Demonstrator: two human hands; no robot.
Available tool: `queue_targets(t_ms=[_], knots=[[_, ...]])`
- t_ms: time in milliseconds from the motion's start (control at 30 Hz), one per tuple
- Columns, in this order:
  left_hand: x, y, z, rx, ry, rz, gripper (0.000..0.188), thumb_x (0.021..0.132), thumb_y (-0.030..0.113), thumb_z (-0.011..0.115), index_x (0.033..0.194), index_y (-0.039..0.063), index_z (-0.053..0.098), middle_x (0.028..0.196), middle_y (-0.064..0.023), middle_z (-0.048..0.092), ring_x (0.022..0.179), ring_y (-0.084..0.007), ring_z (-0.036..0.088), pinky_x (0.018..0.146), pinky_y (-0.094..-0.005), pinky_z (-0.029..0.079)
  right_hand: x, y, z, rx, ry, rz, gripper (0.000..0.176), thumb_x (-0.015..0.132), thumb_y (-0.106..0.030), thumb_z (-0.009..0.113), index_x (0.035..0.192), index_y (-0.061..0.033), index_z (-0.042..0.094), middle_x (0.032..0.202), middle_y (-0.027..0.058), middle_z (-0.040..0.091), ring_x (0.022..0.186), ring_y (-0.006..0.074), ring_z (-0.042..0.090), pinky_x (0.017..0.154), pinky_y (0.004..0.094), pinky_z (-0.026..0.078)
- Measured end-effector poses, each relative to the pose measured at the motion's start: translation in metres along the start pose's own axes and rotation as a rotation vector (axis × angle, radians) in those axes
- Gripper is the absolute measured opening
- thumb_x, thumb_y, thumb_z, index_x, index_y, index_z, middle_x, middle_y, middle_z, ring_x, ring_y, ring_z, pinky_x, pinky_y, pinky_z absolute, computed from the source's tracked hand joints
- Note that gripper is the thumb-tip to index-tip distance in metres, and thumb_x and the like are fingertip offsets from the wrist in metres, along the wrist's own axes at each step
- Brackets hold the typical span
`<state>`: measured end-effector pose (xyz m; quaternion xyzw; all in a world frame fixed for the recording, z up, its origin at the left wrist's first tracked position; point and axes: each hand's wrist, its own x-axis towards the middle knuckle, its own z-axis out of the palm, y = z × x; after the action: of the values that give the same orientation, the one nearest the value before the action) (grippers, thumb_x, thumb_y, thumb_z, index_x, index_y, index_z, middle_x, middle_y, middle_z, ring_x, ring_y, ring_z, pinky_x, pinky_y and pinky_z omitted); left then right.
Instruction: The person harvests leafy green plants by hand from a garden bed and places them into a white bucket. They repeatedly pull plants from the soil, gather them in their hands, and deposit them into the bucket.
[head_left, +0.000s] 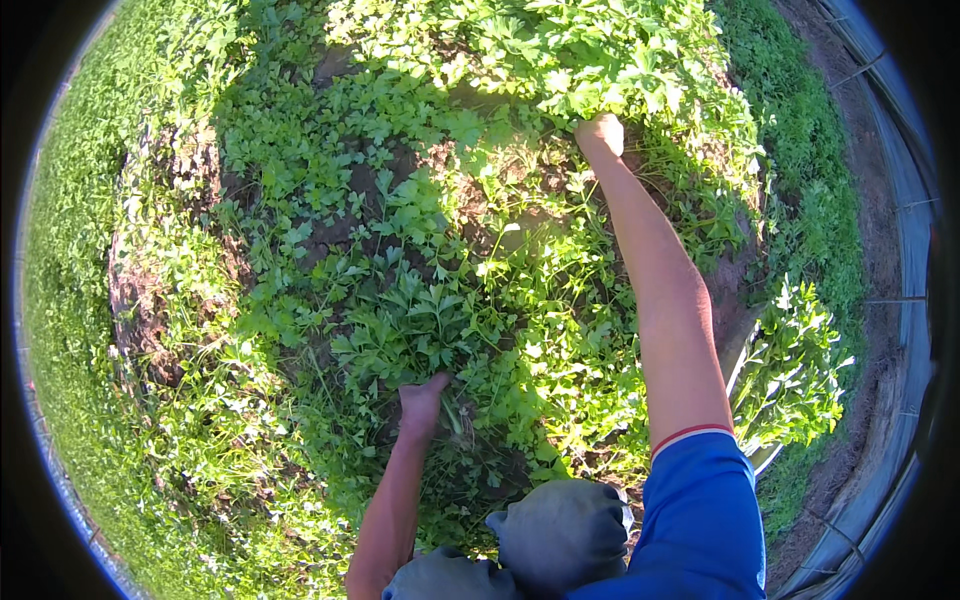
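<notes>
My left hand (421, 397) is closed around a bunch of leafy celery-like greens (411, 322). The leaves fan out beyond the fist, and pale stem ends (454, 416) stick out on its right side. Far forward, my right hand (602, 136) reaches down to the base of sunlit celery-like plants (607, 71). Its back faces up and foliage hides the fingers, so whether it grips a stem does not show.
Cut greens (795, 367) stand in a pale-rimmed container (742, 364) beside my right arm. My bent knees (562, 529) are close below the hands. Low plants grow all around, with bare soil (150, 315) showing at left. Plastic sheeting on a frame (911, 247) runs along the far right.
</notes>
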<state>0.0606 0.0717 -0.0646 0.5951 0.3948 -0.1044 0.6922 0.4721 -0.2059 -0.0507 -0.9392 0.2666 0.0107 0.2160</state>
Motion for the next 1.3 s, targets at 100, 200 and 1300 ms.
queue_targets(t_ms=[100, 200, 1300], knots=[[0.0, -0.007, 0.002, -0.068, 0.0, 0.048, 0.029, 0.073, 0.006, 0.074, 0.099, -0.003, 0.066, 0.095, -0.006, 0.067, 0.081, -0.0178, 0.062, 0.077, -0.0315, 0.05, 0.01, -0.008, 0.0, -0.127, -0.013, -0.154, 0.031, 0.073, -0.039, 0.079, 0.083, -0.0106, 0.075, 0.087, 0.0094, 0.073, 0.079, 0.0229, 0.072, 0.072, 0.0349, 0.057], [-0.009, 0.007, 0.004, 0.037, 0.057, -0.066, 0.025, 0.075, 0.008, 0.074, 0.096, -0.004, 0.068, 0.09, -0.0056, 0.068, 0.077, -0.0168, 0.063, 0.074, -0.0322, 0.05, 0.013, -0.008, 0.002, -0.198, -0.009, -0.22, 0.031, 0.076, -0.039, 0.076, 0.09, -0.0116, 0.076, 0.087, 0.0124, 0.073, 0.082, 0.0267, 0.071, 0.073, 0.0387, 0.056], [-0.006, -0.001, 0.005, 0.138, 0.053, -0.093, 0.025, 0.075, 0.017, 0.075, 0.084, -0.005, 0.069, 0.082, -0.0051, 0.068, 0.071, -0.0158, 0.059, 0.066, -0.0333, 0.046, 0.073, -0.006, -0.003, -0.401, -0.353, -0.436, 0.041, 0.083, -0.045, 0.063, 0.09, -0.0058, 0.072, 0.095, 0.0127, 0.072, 0.085, 0.0256, 0.068, 0.077, 0.0397, 0.054]])
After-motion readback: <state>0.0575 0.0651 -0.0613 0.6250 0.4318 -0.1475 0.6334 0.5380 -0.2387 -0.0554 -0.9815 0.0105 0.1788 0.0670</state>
